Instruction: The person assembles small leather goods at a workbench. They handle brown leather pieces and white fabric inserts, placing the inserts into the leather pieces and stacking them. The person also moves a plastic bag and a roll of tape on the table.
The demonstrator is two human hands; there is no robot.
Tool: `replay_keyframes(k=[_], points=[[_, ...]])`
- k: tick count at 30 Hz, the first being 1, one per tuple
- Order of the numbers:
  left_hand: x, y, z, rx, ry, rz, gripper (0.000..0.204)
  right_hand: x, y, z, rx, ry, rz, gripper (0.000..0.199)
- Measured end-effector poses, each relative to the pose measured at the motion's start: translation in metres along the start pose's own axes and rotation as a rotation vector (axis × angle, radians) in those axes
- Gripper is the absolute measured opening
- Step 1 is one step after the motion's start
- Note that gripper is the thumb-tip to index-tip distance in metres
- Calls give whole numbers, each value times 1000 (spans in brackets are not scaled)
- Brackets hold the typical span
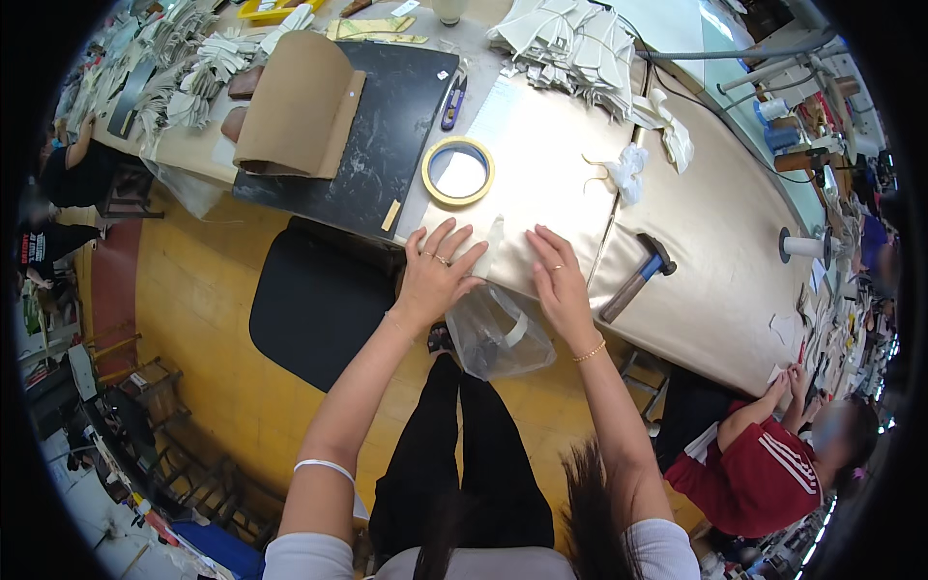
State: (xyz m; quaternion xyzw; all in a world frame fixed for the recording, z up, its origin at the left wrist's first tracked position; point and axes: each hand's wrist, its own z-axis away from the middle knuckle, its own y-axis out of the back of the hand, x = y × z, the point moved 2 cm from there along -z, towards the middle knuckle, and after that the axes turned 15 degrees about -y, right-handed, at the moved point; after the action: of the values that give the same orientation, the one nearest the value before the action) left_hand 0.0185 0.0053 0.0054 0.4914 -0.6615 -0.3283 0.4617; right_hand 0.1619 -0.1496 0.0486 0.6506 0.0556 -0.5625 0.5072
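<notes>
My left hand [440, 273] lies palm down at the front edge of the table, fingers spread. A pale, thin piece [496, 237] lies beside its fingertips, and my palm may cover part of it. To the right, my right hand [564, 280] rests on the gold-beige table cover with its fingers stretched out, seemingly holding nothing. Below the edge, between my hands, hangs a clear plastic bag [483, 338] with a whitish strip showing in it. A yellow tape roll [427, 174] lies just beyond my left hand. Right of my right hand is a hammer [633, 288].
A black board [401, 126] carries a curved brown cardboard sheet [295, 106]; purple thread snips [452, 104] lie beside it. Bundled white pieces [570, 48] are stacked at the back. A black seat [314, 304] stands left. A person in red [754, 478] works at the right.
</notes>
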Motion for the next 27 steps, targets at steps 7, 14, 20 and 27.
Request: replay_keyframes(k=[7, 14, 20, 27], points=[[3, 5, 0, -17, -7, -2, 56, 14, 3, 80, 138, -3, 170, 37], [3, 8, -4, -61, -56, -52, 58, 22, -30, 117, 80, -114, 352, 63], [1, 17, -26, -234, -45, -57, 77, 33, -60, 102, 242, -94, 331, 57], [6, 11, -35, -303, -28, -142, 93, 34, -39, 85, 465, -91, 177, 22]])
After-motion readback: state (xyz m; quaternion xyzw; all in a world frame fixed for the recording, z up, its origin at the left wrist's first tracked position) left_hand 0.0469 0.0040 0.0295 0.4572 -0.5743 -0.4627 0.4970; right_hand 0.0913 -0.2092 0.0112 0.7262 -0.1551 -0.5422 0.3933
